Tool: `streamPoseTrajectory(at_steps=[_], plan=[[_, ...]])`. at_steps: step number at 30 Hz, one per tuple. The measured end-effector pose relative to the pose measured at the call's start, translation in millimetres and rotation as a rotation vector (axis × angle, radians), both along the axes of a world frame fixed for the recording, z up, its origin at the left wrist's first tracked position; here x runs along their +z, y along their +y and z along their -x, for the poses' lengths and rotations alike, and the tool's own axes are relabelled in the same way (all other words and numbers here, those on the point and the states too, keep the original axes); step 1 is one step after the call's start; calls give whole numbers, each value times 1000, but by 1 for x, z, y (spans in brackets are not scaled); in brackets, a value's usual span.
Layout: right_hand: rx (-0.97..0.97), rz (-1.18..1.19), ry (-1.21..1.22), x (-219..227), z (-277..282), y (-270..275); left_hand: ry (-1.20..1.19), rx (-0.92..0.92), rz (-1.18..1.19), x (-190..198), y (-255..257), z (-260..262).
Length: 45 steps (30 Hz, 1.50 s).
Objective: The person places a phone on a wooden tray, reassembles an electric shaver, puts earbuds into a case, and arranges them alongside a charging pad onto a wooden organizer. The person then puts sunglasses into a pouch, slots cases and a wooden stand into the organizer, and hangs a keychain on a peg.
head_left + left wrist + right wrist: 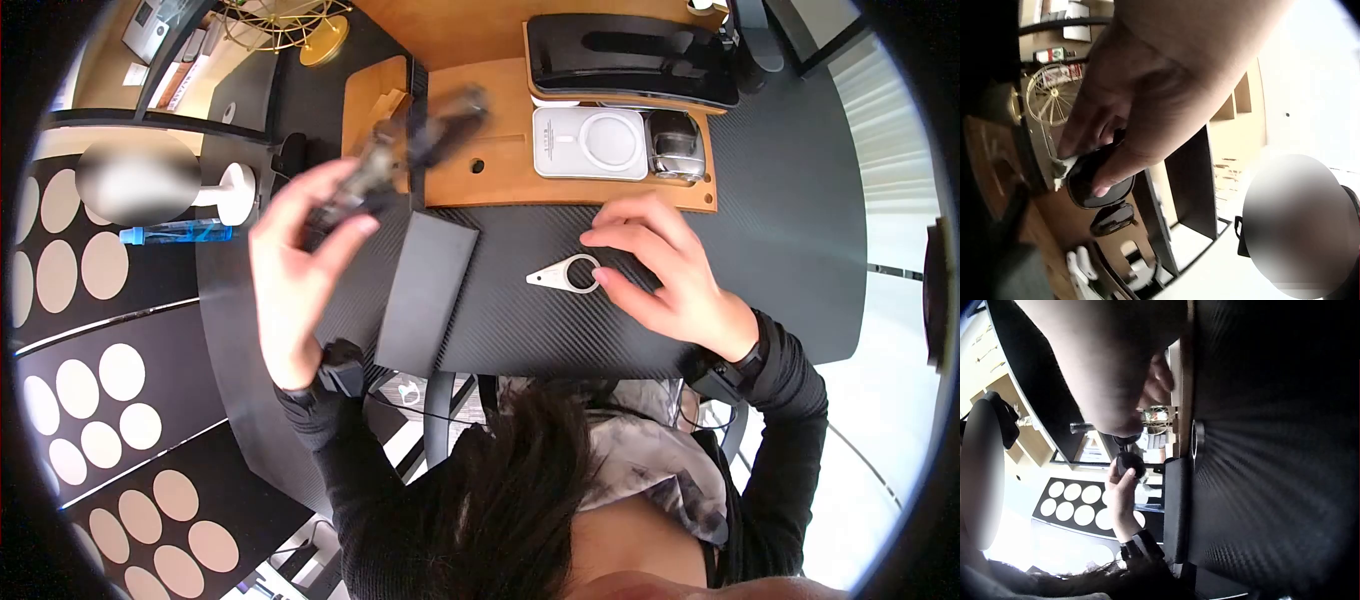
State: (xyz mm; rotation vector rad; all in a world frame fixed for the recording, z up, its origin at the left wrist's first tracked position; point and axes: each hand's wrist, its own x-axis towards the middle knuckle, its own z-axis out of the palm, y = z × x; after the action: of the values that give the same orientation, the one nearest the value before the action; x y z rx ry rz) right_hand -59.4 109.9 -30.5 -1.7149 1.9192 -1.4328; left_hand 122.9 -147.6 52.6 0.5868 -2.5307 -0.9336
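My left hand (352, 200) is raised above the black desk (780, 200) and grips a pair of dark sunglasses (415, 145), which are blurred in the head view. In the left wrist view its fingers (1116, 150) curl round the sunglasses (1100, 184) by one dark lens. My right hand (607, 247) lies on the desk with straight fingers. Its fingertips frame a white ring-shaped piece with a pointed tab (565, 275), touching or almost touching it. The right wrist view shows that ring (1194, 439) edge-on and the left hand (1121, 494) with the sunglasses (1129, 464) beyond.
A flat black case (425, 290) lies on the desk between my hands. Behind them a wooden tray (500, 170) carries a white charging pad (590, 143), a silvery object (675, 145) and a long black holder (630, 60). A blue bottle (175, 232) lies off to the left.
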Motion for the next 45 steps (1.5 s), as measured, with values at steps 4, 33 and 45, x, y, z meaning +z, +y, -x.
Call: streamPoseTrajectory(at_steps=[4, 33, 45], plan=[[-28, 153, 181, 13, -5, 4, -41, -315, 172, 14, 50, 10], [-175, 249, 0, 15, 2, 13, -497, -119, 372, 15, 13, -34], [-26, 270, -77, 15, -6, 11, -146, 437, -118, -68, -151, -87]])
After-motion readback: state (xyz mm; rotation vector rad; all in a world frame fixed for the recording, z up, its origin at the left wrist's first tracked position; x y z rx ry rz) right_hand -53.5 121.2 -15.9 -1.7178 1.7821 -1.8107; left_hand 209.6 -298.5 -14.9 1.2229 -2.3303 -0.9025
